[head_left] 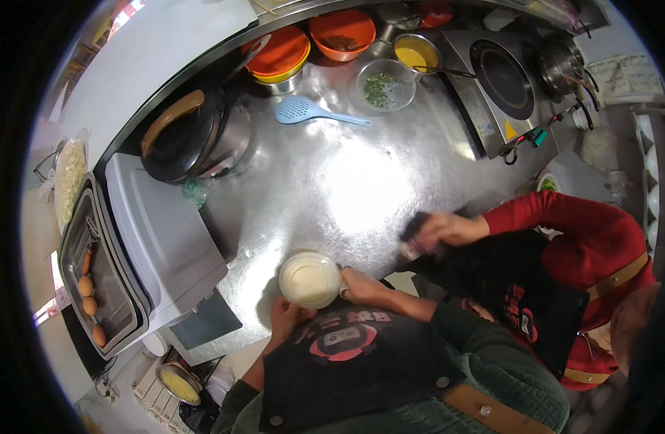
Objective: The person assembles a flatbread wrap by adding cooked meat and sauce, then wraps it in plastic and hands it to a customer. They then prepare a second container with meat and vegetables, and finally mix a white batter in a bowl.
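A clear round jug (303, 298) with pale cream-coloured contents stands near the table's front edge, close to my apron. My right hand (363, 287) is closed around the handle at its right side. At the jug's near left side, my left hand (285, 319) has its fingers curled against the wall; its grip is partly hidden. A light blue slotted spoon (298, 110) lies flat farther back on the metal table (275, 195).
A co-worker's blurred hand (448, 230) in a red sleeve works close on the right. An induction cooker (502, 79), a glass bowl with chopped greens (402, 100) and an orange bowl (355, 30) stand at the back. At left are a lidded pot (235, 137) and a tray (123, 318) with eggs.
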Demonstrator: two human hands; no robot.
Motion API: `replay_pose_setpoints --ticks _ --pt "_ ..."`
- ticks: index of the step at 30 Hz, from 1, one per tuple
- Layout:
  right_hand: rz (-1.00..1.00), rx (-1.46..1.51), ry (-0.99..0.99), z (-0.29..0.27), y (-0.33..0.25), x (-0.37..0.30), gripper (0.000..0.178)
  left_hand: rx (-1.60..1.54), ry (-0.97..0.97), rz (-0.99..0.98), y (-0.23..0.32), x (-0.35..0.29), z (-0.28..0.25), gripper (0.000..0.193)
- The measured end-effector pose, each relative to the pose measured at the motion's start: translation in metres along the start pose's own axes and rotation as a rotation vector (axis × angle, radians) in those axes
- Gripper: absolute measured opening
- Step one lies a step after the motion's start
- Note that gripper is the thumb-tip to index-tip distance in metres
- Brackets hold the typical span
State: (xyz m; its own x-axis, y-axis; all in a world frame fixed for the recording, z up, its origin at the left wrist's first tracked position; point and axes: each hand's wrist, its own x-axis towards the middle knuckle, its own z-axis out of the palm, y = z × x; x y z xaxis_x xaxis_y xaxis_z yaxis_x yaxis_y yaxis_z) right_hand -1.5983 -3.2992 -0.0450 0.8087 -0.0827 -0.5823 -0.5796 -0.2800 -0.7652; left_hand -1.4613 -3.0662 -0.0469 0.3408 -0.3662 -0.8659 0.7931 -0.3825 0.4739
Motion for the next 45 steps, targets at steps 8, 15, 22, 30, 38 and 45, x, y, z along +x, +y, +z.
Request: replay_pose_setpoints --ticks 8,15,22,30,38,45 --pt "-0.067 0.068 0.150 0.017 0.002 -0.013 0.035 -0.071 -0.061 0.044 0.016 -0.009 0.023 0.022" --pt "-0.040 0.179 0.375 0.065 0.003 -0.022 0.036 -0.129 -0.194 0.122 0.009 -0.005 0.019 0.037" --pt "-0.004 0.289 0.579 0.101 -0.007 -0.020 0.033 -0.174 -0.271 0.083 0.007 0.007 0.011 0.029" --pt "-0.020 0.218 0.681 0.121 -0.008 -0.012 0.034 -0.236 -0.280 0.093 0.003 0.006 0.009 0.019" --pt "-0.013 0.213 0.664 0.123 -0.012 -0.010 0.032 -0.175 -0.302 0.110 0.003 0.008 0.010 0.019" --pt "-0.008 0.359 0.705 0.142 -0.028 -0.006 0.034 -0.195 -0.236 0.180 -0.008 0.019 0.007 0.025"
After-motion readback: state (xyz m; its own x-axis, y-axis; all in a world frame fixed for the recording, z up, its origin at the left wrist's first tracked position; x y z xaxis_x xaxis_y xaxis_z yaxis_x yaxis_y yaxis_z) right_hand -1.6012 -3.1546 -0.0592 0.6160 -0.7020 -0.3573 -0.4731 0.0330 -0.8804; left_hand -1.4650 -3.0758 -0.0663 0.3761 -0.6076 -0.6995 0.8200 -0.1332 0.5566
